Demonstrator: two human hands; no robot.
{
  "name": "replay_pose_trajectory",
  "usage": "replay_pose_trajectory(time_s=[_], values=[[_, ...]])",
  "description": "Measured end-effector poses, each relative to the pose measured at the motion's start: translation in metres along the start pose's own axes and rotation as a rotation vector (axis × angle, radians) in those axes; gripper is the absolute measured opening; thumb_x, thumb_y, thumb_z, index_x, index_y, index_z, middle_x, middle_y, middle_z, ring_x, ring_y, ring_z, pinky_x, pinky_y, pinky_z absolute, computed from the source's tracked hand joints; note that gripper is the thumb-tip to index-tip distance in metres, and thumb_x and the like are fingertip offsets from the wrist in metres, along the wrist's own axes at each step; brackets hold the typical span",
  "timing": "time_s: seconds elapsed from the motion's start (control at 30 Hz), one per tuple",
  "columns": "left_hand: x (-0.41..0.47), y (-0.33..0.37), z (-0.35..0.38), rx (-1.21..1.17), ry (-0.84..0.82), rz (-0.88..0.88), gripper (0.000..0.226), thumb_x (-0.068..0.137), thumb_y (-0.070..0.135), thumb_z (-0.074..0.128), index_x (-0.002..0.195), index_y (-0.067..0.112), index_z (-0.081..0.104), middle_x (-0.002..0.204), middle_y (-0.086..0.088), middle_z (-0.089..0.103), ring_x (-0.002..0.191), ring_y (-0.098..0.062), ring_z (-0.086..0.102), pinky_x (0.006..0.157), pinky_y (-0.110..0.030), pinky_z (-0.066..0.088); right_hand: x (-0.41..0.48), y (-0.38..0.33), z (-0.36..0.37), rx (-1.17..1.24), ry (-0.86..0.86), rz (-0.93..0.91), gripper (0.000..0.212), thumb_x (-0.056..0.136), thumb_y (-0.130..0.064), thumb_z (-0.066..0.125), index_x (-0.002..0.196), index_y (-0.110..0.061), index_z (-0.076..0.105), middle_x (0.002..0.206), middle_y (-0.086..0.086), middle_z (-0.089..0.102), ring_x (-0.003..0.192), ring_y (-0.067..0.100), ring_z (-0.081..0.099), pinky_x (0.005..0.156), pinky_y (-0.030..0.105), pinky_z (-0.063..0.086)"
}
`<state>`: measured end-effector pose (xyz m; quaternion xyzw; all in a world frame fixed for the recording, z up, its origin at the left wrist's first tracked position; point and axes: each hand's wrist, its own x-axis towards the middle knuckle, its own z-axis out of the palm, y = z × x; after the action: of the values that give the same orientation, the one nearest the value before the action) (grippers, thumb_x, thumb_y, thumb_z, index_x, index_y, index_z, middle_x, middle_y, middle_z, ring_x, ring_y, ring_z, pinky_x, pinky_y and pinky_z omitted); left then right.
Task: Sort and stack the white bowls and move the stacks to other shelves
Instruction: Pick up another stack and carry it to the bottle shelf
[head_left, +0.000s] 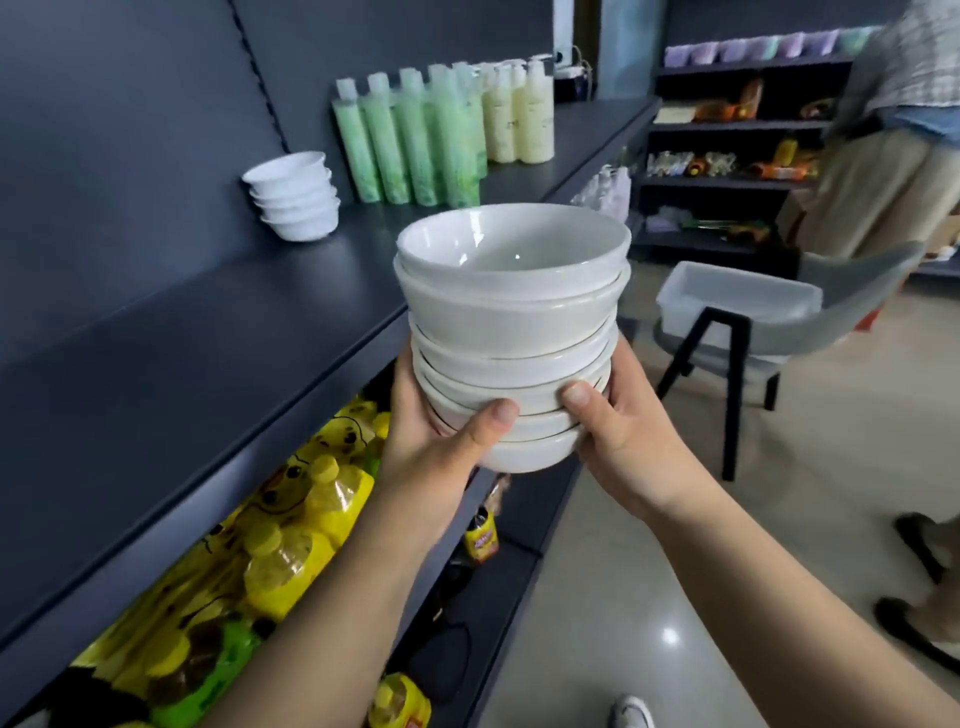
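bowl stack (511, 332) held between left hand (441, 441) and right hand (618, 436), thumbs curled round.

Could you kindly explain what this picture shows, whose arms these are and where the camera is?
No machine here: a person wears a wide-angle camera on the head, so this one picture looks forward and down at their own arms. The left hand and right hand hold a tall stack of white bowls in the air beside the dark shelf. On that shelf stand a smaller bowl stack, green bottles and cream pump bottles. Yellow bottles lie on the shelf below. Another person stands at far right.
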<state>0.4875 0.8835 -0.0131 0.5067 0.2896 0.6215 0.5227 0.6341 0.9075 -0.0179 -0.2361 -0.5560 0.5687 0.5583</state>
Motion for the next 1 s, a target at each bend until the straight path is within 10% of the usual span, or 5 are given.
replay_pose_trajectory(time_s=[1.0], values=[[0.152,0.035,-0.093,0.352,0.702,0.248,0.112,0.042,0.048,0.087,0.137,0.022,0.032,0.126,0.003,0.059,0.116,-0.014,0.057,0.085,-0.022,0.05,0.279,0.063,0.05,0.225,-0.737,0.202,0.099,0.05,-0.053,0.081,0.134,-0.025,0.037,0.132,-0.003,0.055,0.121,0.012,0.053,0.094,0.023,0.047]])
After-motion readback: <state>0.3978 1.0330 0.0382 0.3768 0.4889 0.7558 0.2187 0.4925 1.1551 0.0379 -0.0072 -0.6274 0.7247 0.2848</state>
